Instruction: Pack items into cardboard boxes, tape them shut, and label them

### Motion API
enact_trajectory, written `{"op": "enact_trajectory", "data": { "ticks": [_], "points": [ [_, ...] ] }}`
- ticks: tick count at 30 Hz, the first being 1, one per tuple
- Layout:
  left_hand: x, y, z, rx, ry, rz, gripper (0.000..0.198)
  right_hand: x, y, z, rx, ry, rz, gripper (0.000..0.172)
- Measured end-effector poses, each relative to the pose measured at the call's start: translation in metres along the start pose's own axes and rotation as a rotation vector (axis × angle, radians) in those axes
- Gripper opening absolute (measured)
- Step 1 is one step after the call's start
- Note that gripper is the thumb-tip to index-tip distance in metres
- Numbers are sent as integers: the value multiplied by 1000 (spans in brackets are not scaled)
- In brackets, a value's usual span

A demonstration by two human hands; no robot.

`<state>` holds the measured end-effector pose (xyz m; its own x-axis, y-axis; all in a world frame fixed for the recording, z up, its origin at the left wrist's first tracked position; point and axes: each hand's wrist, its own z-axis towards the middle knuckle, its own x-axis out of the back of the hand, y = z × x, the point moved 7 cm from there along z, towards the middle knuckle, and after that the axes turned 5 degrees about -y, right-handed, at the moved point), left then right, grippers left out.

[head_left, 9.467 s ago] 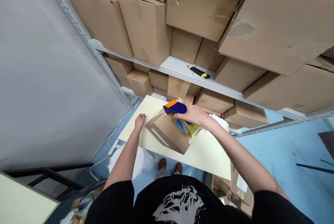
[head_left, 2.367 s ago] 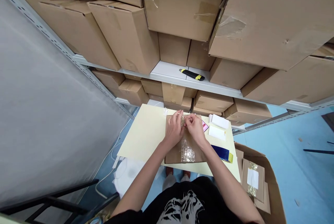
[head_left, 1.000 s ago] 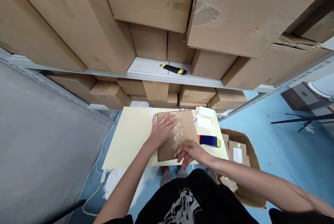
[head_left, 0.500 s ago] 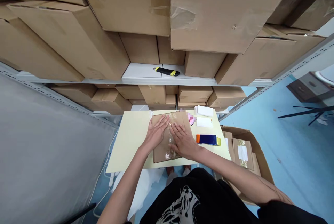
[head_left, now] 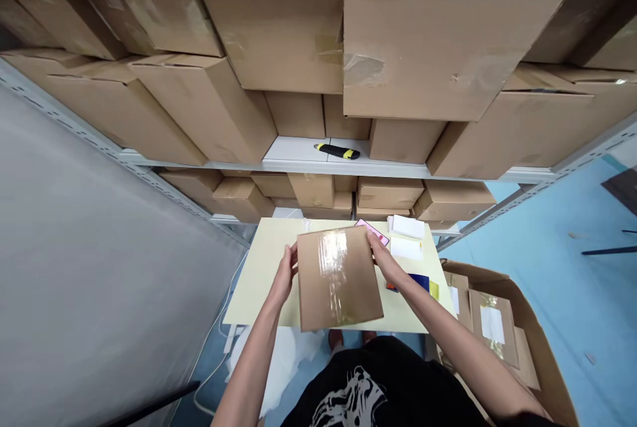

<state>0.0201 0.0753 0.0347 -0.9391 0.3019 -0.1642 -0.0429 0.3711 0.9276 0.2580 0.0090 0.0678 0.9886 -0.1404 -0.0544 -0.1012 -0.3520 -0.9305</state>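
Note:
A brown cardboard box [head_left: 318,288] with a shiny strip of clear tape down its face is held up over the pale yellow table [head_left: 269,261]. My left hand [head_left: 284,274] grips its left side, and my right hand [head_left: 381,253] grips the upper right edge; some fingers of both are hidden behind it. Beyond the right hand lies a pink item [head_left: 374,231], partly covered. A blue tape dispenser [head_left: 421,281] rests under my right forearm, which hides part of it. White labels [head_left: 407,248] lie at the table's back right.
Shelves of cardboard boxes [head_left: 423,49] rise behind the table. A black and yellow utility knife [head_left: 337,151] lies on the middle shelf [head_left: 293,148]. To the right on the floor stands a large open carton [head_left: 540,347] holding several taped boxes. White sheeting [head_left: 283,354] lies below the table.
Both hands went from lying flat on the box to gripping its sides. The box has come up off the table, closer to me. The view has shifted, showing more of the upper shelf.

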Motion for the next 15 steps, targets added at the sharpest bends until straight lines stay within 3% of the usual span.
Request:
{"op": "enact_trajectory", "data": {
  "ticks": [3, 5, 9, 12, 15],
  "points": [
    [18, 15, -47, -195, 65, -192, 61, -13, -2, -26, 78, -110, 114, 60],
    [24, 11, -76, -258, 89, -237, 58, -15, 8, -39, 75, -113, 112, 59],
    [25, -26, -104, -232, 219, -155, 49, -16, 44, -40, 66, -7, -184, 58],
    [18, -61, -105, -168, 280, 30, 51, -20, 75, -28, 115, 34, -397, 56],
    [20, -94, -103, -72, 368, 149, 63, -19, 111, -20, 99, 28, -448, 56]
  ]
}}
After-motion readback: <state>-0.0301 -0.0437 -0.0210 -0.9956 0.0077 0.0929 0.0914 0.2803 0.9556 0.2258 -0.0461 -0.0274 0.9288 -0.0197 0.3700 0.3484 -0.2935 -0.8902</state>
